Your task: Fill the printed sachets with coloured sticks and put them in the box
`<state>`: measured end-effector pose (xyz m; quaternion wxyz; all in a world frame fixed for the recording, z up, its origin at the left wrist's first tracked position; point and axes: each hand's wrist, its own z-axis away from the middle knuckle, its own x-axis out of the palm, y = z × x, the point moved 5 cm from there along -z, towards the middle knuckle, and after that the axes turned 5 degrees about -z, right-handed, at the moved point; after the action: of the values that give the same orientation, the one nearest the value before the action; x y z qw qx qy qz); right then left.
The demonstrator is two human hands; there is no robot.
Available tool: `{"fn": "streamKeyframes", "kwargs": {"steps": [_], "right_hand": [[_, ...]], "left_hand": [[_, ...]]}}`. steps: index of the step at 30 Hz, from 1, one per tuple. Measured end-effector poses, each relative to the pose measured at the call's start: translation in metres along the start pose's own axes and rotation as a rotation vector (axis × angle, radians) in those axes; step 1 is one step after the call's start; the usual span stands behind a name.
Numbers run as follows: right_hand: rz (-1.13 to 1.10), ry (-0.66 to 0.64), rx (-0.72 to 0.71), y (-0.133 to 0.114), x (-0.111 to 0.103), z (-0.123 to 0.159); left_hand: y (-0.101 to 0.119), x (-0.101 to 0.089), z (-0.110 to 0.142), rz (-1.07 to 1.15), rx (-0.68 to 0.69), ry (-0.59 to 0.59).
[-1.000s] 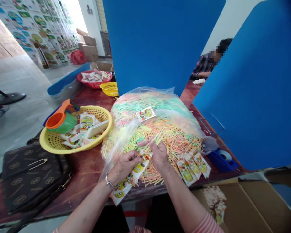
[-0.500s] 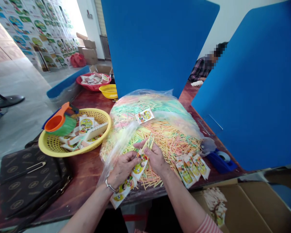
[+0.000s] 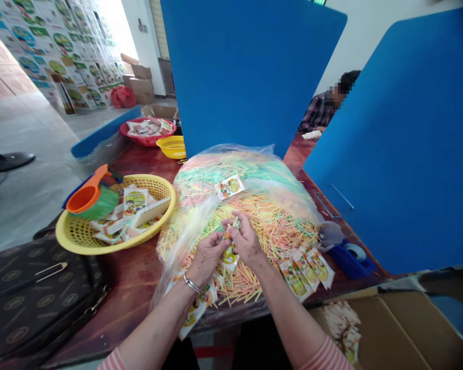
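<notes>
Packet [image 3: 230,257] points forward — long axis roughly fore-and-aft — with both hands [image 3: 249,241] pinching it near its far end.

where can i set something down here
Bare tabletop shows between the handbag and the plastic bag of sticks, in front of the large yellow basket. A smaller patch lies between that basket and the red basket. It's crowded around the left hand and right hand, and by the fanned packets and tape dispenser.
</notes>
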<state>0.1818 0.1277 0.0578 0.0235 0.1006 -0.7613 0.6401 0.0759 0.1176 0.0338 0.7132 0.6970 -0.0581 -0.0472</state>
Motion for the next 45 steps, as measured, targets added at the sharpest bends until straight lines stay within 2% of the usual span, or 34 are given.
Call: {"fn": "streamKeyframes", "kwargs": {"steps": [3,5,7,9,13,16,18,22,27,29,32,34,36,39,42,45], "right_hand": [[0.287,0.102,-0.086,-0.006,-0.013,-0.005],[0.552,0.130,-0.170,-0.013,-0.019,-0.006],[0.698,0.145,-0.255,-0.020,-0.023,-0.006],[0.703,0.148,-0.308,-0.028,-0.028,-0.005],[0.586,0.080,-0.315,-0.046,-0.033,-0.003],[0.500,0.171,-0.354,-0.062,-0.042,-0.002],[0.353,0.254,-0.337,-0.066,-0.049,-0.002],[-0.031,0.317,-0.205,-0.057,-0.054,-0.004],[-0.145,0.369,-0.228,-0.044,-0.043,-0.002],[-0.087,0.327,-0.218,-0.040,-0.034,0.001],[0.110,0.097,-0.209,-0.039,-0.017,0.005],[0.161,-0.029,-0.201,-0.038,-0.012,0.008],[0.097,0.005,-0.150,-0.032,-0.020,0.008],[0.095,0.180,-0.055,-0.015,-0.040,0.005],[0.322,0.193,-0.055,-0.002,-0.044,0.000],[0.667,0.137,-0.131,0.001,-0.032,-0.005]], "left_hand": [[-0.001,0.004,-0.011,-0.013,0.008,0.017],[-0.001,0.006,-0.016,-0.019,0.008,0.022],[0.001,0.006,-0.018,-0.028,0.008,0.030],[0.003,0.004,-0.017,-0.038,0.008,0.039],[0.010,-0.003,-0.009,-0.044,0.010,0.031],[0.013,-0.005,-0.002,-0.050,0.004,0.011],[0.013,-0.006,0.002,-0.034,-0.005,0.003],[0.009,-0.006,0.007,0.023,-0.030,0.001],[0.008,-0.002,0.013,-0.010,0.007,-0.031],[0.010,-0.001,0.014,-0.012,0.007,-0.026],[0.015,-0.003,0.013,-0.026,-0.001,0.001],[0.018,-0.008,0.013,-0.021,0.001,0.013],[0.019,-0.015,0.014,0.014,0.002,0.038],[0.016,-0.027,0.022,0.029,-0.016,0.092],[0.015,-0.035,0.035,-0.039,-0.078,0.125],[0.018,-0.035,0.049,-0.148,-0.132,0.126]]}}
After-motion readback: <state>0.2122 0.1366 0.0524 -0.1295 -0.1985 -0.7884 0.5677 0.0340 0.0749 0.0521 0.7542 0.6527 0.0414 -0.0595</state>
